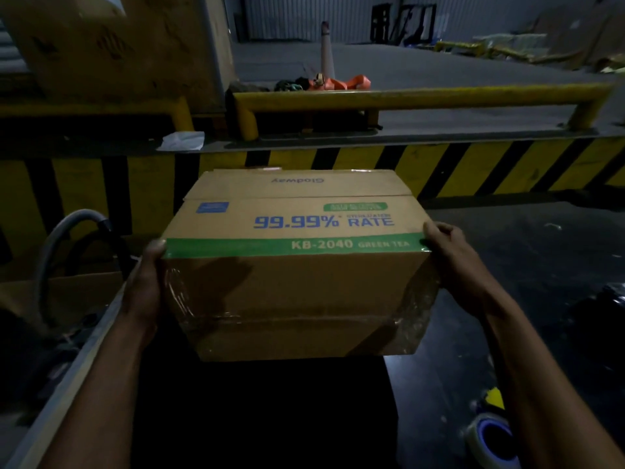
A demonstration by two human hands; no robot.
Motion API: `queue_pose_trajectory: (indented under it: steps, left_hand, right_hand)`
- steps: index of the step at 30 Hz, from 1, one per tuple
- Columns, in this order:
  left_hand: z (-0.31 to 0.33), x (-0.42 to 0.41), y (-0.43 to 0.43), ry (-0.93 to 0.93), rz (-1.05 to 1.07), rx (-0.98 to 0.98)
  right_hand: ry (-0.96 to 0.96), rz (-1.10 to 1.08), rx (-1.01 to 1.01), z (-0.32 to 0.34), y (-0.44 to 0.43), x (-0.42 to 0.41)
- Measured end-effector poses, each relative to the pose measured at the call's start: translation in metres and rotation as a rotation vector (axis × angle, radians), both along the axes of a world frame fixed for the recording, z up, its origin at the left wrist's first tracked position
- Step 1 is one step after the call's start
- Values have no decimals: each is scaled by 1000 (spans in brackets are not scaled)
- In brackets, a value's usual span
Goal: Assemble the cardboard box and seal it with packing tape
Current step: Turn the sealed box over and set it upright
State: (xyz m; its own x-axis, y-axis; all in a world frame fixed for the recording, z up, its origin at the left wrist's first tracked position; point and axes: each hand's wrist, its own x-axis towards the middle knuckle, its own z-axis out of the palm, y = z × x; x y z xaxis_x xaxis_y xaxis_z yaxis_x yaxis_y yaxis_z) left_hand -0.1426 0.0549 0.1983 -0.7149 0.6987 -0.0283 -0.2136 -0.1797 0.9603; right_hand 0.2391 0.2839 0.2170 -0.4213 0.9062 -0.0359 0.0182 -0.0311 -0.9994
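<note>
A brown cardboard box (291, 282) with blue "99.99% RATE" print and a green band is held up in front of me, tilted so its near face shows clear packing tape across the flap seam. My left hand (143, 286) grips its left side, thumb on the upper edge. My right hand (453, 262) grips its right side, fingers over the top corner. A roll of clear packing tape (492, 438) with a blue core lies on the dark floor at the lower right, beside my right forearm.
A yellow-and-black striped barrier (473, 167) and a yellow guard rail (406, 96) run across behind the box. A grey hose (50, 252) and flat cardboard (77, 292) lie at the left. Orange items (338, 82) and a white post (326, 49) stand on the far floor.
</note>
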Motion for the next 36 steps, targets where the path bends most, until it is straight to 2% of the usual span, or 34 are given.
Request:
queue_pose_trajectory:
  steps: [5,8,12,15,19,23,25,29,32,36]
  left_hand:
    - [-4,-2,-10,-27,-24,-131]
    - [-12,-10,-15,88,-69,-163]
    - [-24,-22,-20,127,-161,-169]
    - [-31,-31,-23,191,-178,-248]
    - [-52,-43,-22,233,-210,-361]
    - [-62,-31,-14,104,-195,-386]
    - [-64,-24,-11,27,-119,-378]
    - [-77,-14,-8,71,42,-423]
    - [-79,-6,-8,52,40,-395]
    - [-83,-5,-18,0,-58,-361]
  right_hand:
    - [126,62,-5,-12,2,12]
    - [86,-26,64,-16,1,15]
    - [30,-90,109,-12,-7,7]
    - [-63,-37,129,-12,-9,6]
    - [-109,15,54,-29,-6,8]
    - [-111,13,13,-49,-6,8]
    - [-110,7,9,-64,-7,9]
    - [-70,-126,-60,-89,-18,6]
    - [-139,-233,-12,-98,-26,8]
    - [-26,-245,46,-111,-29,15]
